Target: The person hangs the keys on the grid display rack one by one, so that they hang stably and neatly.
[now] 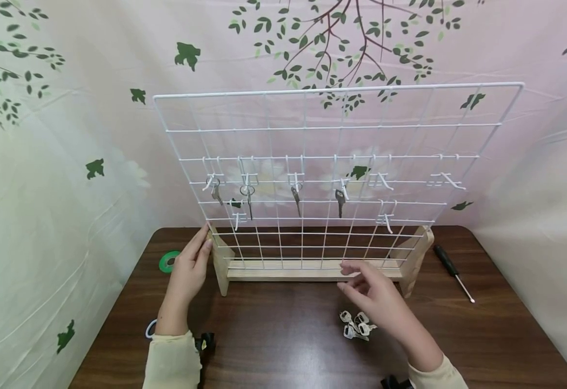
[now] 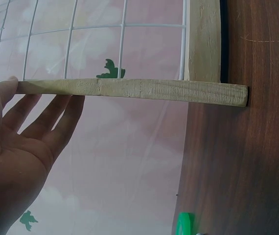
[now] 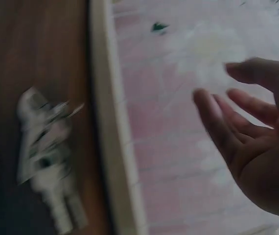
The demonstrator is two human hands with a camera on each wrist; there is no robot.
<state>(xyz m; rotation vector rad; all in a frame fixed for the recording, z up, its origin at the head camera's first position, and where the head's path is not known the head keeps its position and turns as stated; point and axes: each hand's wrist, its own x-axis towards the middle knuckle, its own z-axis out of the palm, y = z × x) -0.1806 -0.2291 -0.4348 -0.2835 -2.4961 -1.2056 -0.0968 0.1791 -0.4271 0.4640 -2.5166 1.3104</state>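
Note:
A white wire grid rack point(image 1: 322, 128) stands in a wooden base point(image 1: 312, 274) on the table. Several keys point(image 1: 340, 202) hang from hooks in its middle rows, and other hooks point(image 1: 385, 220) carry nothing. My left hand point(image 1: 188, 273) pinches the wooden side support point(image 2: 144, 90) at the rack's left, thumb on one face and fingers on the other. In front of the base bar hovers my right hand point(image 1: 373, 294), fingers loosely bent and holding nothing. Just left of its wrist, a small pile of keys point(image 1: 356, 326) lies on the table, blurred in the right wrist view.
A green tape roll point(image 1: 168, 261) lies beyond my left hand. To the right of the rack rests a screwdriver point(image 1: 453, 273) with a black handle. Behind the dark wooden table point(image 1: 273, 335) hangs a leaf-patterned cloth point(image 1: 93, 108).

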